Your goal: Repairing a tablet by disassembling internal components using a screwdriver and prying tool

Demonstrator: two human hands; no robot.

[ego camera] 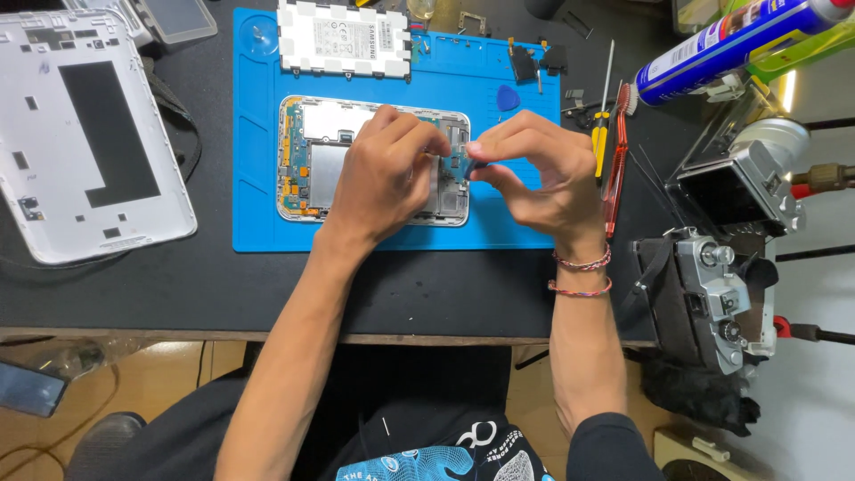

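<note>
Both hands meet over the opened tablet (307, 160) on the blue repair mat (258, 223). Left hand (383, 174) presses curled fingers onto the exposed boards; whether it pinches anything I cannot tell. Right hand (534, 169) pinches a small dark-tipped tool (475, 166) against the circuitry. Just beyond lies the removed battery (343, 37). Far left on the dark surface (427, 294) rests the white back cover (89, 134); a silver camera (712, 294) sits right.

A black counter (134, 294) with a worn wooden front edge fills most of the view. Below it lies a tan wooden floor (160, 383) (a thin dark cable trails across it). Light glares white along the counter's right side.
</note>
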